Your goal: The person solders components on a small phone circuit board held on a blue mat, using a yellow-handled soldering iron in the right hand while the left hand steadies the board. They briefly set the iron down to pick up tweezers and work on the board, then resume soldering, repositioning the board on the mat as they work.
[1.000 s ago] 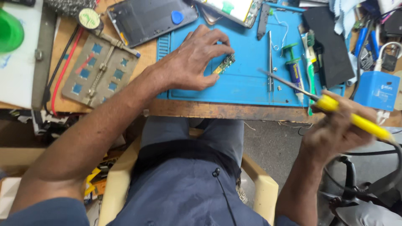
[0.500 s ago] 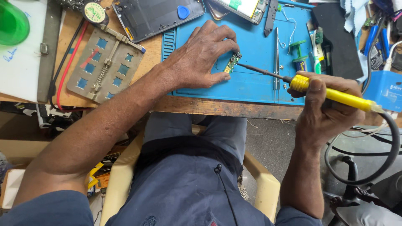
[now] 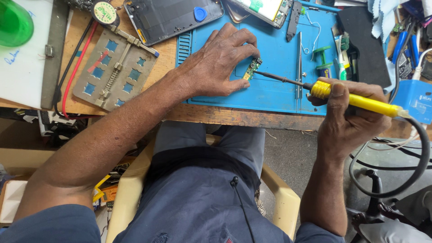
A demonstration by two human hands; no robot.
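Observation:
My left hand (image 3: pixel 216 63) lies on the blue work mat (image 3: pixel 279 85) and pins a small green circuit board (image 3: pixel 252 69) under its fingertips. My right hand (image 3: pixel 348 114) grips a yellow-handled soldering iron (image 3: pixel 355 99). The iron's dark tip reaches left and touches the small board's right edge. A black cable runs from the iron's handle and loops down to the right, off the wooden table (image 3: pixel 225 114).
On the mat lie metal tweezers (image 3: pixel 299 67), a green spool (image 3: pixel 321 56) and an opened phone (image 3: pixel 265 8). A phone back panel (image 3: pixel 171 15), a metal board holder (image 3: pixel 114 69), a round tin (image 3: pixel 105 12) and a green bowl (image 3: pixel 13 22) sit left. A blue box (image 3: pixel 416 101) stands right.
My right hand has brought the soldering iron up and left from beside the table edge until its tip meets the small board. My left hand stays on the board.

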